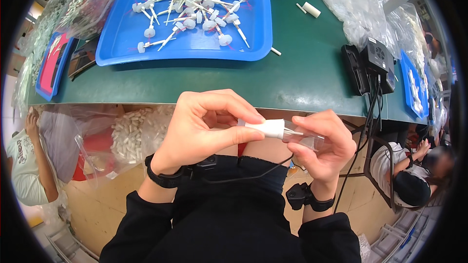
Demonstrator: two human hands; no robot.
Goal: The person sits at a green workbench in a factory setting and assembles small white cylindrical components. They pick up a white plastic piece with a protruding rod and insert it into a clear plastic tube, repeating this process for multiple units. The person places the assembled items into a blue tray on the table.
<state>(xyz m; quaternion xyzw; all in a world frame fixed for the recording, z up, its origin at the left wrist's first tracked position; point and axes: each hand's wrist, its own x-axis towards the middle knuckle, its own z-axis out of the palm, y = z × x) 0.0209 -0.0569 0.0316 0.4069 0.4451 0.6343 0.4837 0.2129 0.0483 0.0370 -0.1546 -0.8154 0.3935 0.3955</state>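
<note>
In front of my body, just off the near edge of the green table (302,87), my two hands meet. My left hand (207,122) is closed, with thumb and fingers pinching a white cylindrical piece (271,127). Thin white sticks (293,132) stick out from its right end toward a clear plastic sleeve or cup (316,141). That clear piece is held between the thumb and curled fingers of my right hand (334,141). Whether the sticks are fixed in the white piece cannot be made out.
A blue tray (114,44) holds many white sticks with pale round ends (204,12). Loose white tubes (311,9) lie to its right. A black device (378,58) with cables stands on the right. An open bag of white pieces (131,139) sits below the table. People sit left (29,170) and right (399,175).
</note>
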